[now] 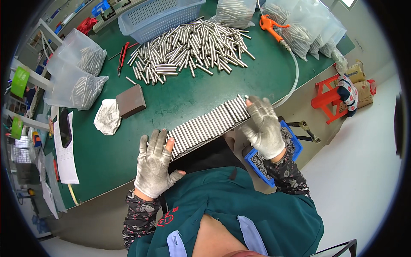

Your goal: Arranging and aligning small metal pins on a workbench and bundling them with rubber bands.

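Note:
A row of polished metal rods (pixel 204 126) lies side by side along the near edge of the green table. At the row's left end my left hand (pixel 155 165), in a greyed glove with bare fingertips showing, rests with its fingers stretched out against the last rods. My right hand (pixel 264 128), gloved the same way, is at the other end, fingers spread and fingertips by the end rod. Neither hand is closed round a rod. Beyond the row lies a large loose heap of similar metal rods (pixel 188 49).
A blue plastic basket (pixel 160 19) stands behind the heap. Bags of rods (pixel 87 88) sit left and far right. Nearby are red-handled pliers (pixel 123 58), a brown block (pixel 131 101), a white cloth (pixel 107 116) and an orange air gun (pixel 270 25). A blue crate (pixel 295 147) stands below, right.

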`<state>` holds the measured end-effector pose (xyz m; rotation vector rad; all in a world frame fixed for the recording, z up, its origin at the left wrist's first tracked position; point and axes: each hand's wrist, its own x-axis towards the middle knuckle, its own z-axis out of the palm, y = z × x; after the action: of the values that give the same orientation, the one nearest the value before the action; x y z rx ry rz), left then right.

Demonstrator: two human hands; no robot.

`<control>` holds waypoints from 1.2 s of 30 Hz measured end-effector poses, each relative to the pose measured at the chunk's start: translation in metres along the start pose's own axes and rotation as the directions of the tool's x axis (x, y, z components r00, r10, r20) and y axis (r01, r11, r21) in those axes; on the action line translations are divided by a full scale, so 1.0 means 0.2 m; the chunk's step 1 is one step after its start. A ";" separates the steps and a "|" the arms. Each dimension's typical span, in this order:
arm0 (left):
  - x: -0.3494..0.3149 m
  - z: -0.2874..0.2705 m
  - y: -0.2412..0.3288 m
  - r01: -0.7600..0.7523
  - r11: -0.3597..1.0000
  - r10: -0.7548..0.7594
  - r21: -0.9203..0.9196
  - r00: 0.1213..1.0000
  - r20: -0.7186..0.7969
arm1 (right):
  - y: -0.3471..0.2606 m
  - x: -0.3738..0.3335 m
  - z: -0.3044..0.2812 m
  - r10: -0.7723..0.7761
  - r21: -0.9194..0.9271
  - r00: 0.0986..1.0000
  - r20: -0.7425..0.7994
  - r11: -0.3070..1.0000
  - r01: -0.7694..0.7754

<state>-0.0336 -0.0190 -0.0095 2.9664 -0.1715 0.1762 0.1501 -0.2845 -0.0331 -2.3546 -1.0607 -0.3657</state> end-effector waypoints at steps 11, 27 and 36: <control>0.03 -0.04 -0.03 -0.060 0.998 0.058 -0.022 0.994 -0.089 | 0.07 0.11 -0.14 -0.063 0.022 0.982 -0.178 0.997 0.068; -0.05 -0.01 -0.12 0.072 0.997 -0.074 -0.013 0.973 -0.217 | 0.97 0.99 0.02 0.527 -0.487 0.822 -0.214 0.672 -0.558; 0.06 -0.12 -0.13 0.020 1.000 -0.016 0.011 0.974 -0.227 | 0.84 0.85 -0.23 0.573 -0.364 0.818 -0.042 0.754 -0.547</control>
<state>-0.0214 0.0100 0.0120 2.9301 -0.1142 0.5124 0.3863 -0.2992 0.0200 -2.8895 -0.2679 -0.2580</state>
